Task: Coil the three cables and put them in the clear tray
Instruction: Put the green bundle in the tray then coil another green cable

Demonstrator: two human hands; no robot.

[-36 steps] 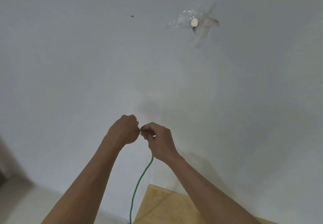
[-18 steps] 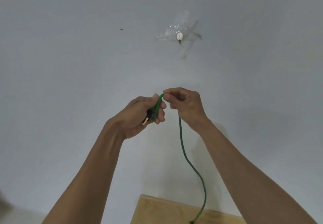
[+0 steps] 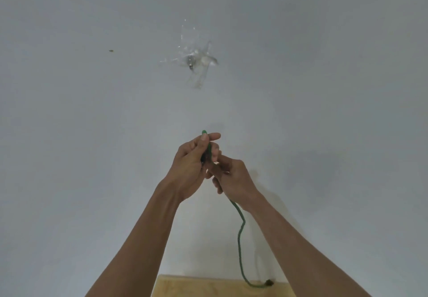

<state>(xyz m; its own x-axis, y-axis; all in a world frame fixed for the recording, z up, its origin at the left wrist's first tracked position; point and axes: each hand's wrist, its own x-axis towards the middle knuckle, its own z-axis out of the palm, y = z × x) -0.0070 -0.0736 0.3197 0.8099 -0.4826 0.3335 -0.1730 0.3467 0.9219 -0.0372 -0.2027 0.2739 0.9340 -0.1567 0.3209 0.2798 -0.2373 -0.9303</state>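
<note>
A green cable (image 3: pixel 239 238) hangs from my two raised hands in front of a white wall. My left hand (image 3: pixel 193 162) grips a short loop of it, whose top bend pokes out above my thumb. Just below and right of it, my right hand (image 3: pixel 231 176) is curled around the cable. From under the right hand the cable drops in a wavy line. Its dark end plug (image 3: pixel 268 282) lies on the wooden table (image 3: pixel 208 287) at the bottom edge. The clear tray and the other two cables are out of view.
A white wall fills most of the view. On it, above my hands, sits a small round fitting under crumpled clear tape (image 3: pixel 194 61). A tiny dark speck (image 3: pixel 111 50) marks the wall at upper left.
My right hand has come down from above the left hand to just below it, sliding along the cable. The loop in my left hand now stands up above the thumb.
</note>
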